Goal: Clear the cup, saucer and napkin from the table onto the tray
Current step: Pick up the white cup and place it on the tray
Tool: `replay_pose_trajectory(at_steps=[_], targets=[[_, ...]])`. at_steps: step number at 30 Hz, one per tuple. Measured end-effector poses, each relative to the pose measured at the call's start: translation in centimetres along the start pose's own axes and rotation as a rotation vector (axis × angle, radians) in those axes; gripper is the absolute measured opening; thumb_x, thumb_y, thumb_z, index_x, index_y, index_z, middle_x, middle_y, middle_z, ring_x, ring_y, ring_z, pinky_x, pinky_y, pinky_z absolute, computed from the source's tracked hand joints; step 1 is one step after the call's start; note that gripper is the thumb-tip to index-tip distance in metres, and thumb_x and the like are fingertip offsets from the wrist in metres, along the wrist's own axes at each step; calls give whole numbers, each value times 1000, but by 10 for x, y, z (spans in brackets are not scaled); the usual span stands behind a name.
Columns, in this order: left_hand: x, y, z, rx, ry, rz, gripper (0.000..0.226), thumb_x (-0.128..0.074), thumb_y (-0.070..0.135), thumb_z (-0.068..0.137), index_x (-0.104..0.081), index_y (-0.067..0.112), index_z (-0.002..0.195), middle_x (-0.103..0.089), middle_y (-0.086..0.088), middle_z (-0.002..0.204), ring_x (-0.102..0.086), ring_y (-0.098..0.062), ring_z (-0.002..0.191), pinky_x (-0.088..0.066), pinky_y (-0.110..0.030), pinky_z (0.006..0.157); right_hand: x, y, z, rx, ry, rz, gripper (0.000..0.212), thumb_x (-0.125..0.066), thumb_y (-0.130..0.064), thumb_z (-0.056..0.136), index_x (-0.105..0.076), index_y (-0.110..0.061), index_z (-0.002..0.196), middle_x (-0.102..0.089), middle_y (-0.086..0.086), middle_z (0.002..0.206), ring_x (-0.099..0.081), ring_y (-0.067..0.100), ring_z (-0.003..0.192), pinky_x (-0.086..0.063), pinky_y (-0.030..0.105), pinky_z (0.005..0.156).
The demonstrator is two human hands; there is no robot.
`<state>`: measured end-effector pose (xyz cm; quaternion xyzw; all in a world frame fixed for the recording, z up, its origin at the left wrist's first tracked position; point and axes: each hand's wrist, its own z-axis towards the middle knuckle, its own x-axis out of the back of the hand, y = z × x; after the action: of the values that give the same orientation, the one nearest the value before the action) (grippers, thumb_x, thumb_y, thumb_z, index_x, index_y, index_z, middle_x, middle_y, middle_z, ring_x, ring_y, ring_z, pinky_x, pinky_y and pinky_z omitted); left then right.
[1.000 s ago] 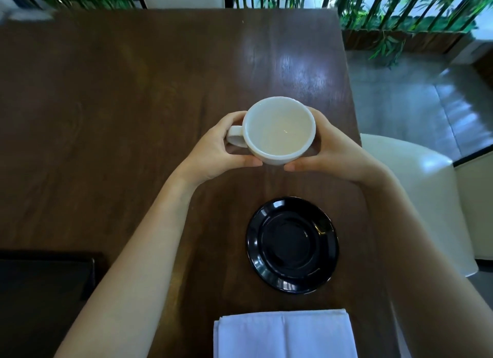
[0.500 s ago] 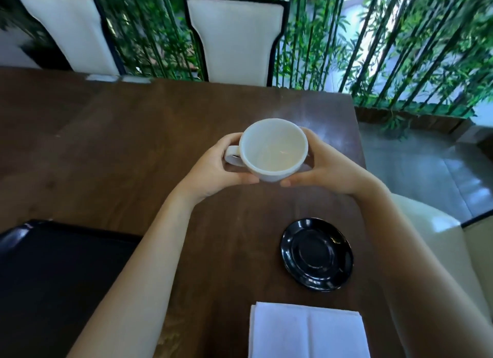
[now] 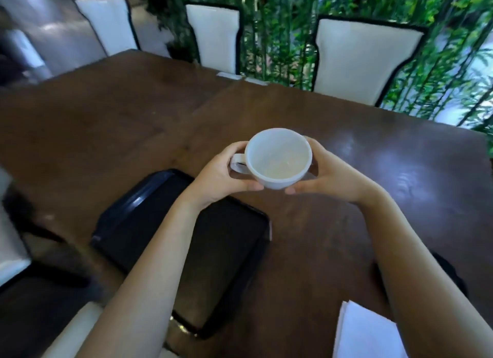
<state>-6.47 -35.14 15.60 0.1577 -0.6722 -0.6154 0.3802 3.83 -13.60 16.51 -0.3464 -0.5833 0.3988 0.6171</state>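
Observation:
An empty white cup (image 3: 278, 158) is held above the dark wooden table, upright, its handle pointing left. My left hand (image 3: 224, 174) grips it at the handle side and my right hand (image 3: 326, 172) cups the opposite wall. A black tray (image 3: 149, 213) lies on the table below and to the left of the cup, partly under my left forearm. The folded white napkin (image 3: 365, 333) lies at the lower right near the table's front edge. Only a dark sliver of the black saucer (image 3: 450, 272) shows behind my right forearm.
The brown table (image 3: 400, 165) stretches to the back and right. Three white chairs with black trim (image 3: 357, 61) stand along its far side before green bamboo. Another white seat (image 3: 10, 245) is at the left edge.
The view has swung to the left, bringing the tray into full sight. Both hands have carried the cup leftward, away from the saucer and toward the tray's far right corner.

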Motion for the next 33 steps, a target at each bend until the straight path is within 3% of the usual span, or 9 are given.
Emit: replay_pose_trajectory(at_steps=[2, 5, 7, 12, 18, 24, 30, 33], targets=[[24, -13, -20, 28, 53, -3, 75, -86, 25, 60, -49, 31, 125, -58, 14, 122, -55, -5, 114, -47, -32, 95, -27, -7, 18, 10, -47, 24, 88, -86, -29, 58, -32, -48, 125, -42, -10, 137, -43, 0, 125, -42, 17, 98], [57, -29, -47, 79, 120, -10, 75, -86, 24, 60, -49, 35, 124, -59, 23, 118, -55, 0, 112, -49, -24, 92, -66, -17, 41, 33, -105, 49, 88, -87, -34, 55, -32, -52, 121, -42, -15, 135, -43, -4, 124, -42, 12, 95], [77, -38, -61, 112, 161, 9, 73, -86, 26, 60, -49, 40, 122, -57, 25, 118, -55, 2, 112, -48, -25, 93, -89, -22, 55, 35, -137, 75, 87, -87, -29, 56, -33, -51, 121, -43, -15, 134, -43, -2, 124, -41, 17, 99], [117, -60, -84, 142, 221, 18, 72, -87, 32, 56, -50, 45, 117, -56, 29, 115, -55, 5, 109, -50, -19, 87, -135, -30, 83, 38, -193, 126, 84, -84, -16, 60, -36, -55, 118, -44, -22, 129, -45, -13, 115, -42, 3, 84], [153, -91, -77, 199, 220, 68, 74, -86, 30, 61, -47, 39, 123, -52, 28, 117, -52, 2, 109, -44, -24, 90, -171, -16, 119, -23, -196, 148, 88, -83, -16, 64, -32, -39, 132, -38, -12, 137, -41, 1, 123, -43, 15, 89], [164, -142, -57, 252, 160, 71, 80, -84, 28, 63, -42, 29, 132, -50, 8, 131, -48, -11, 119, -42, -34, 101, -197, 22, 149, -83, -235, 131, 82, -83, -20, 65, -32, -46, 124, -39, -27, 124, -41, -16, 113, -42, -1, 79], [156, -189, -45, 337, 123, 42, 78, -82, 28, 66, -40, 32, 131, -48, 22, 117, -48, -1, 109, -40, -21, 88, -218, 67, 159, -159, -251, 147, 85, -82, -16, 66, -30, -38, 130, -39, -26, 124, -42, -14, 113, -43, 1, 81], [153, -206, -40, 355, 107, 26, 79, -83, 25, 65, -41, 31, 131, -47, 22, 118, -47, 1, 108, -40, -18, 84, -223, 82, 161, -190, -238, 158, 89, -82, -15, 66, -28, -33, 135, -39, -22, 125, -43, -5, 116, -44, 7, 82]])
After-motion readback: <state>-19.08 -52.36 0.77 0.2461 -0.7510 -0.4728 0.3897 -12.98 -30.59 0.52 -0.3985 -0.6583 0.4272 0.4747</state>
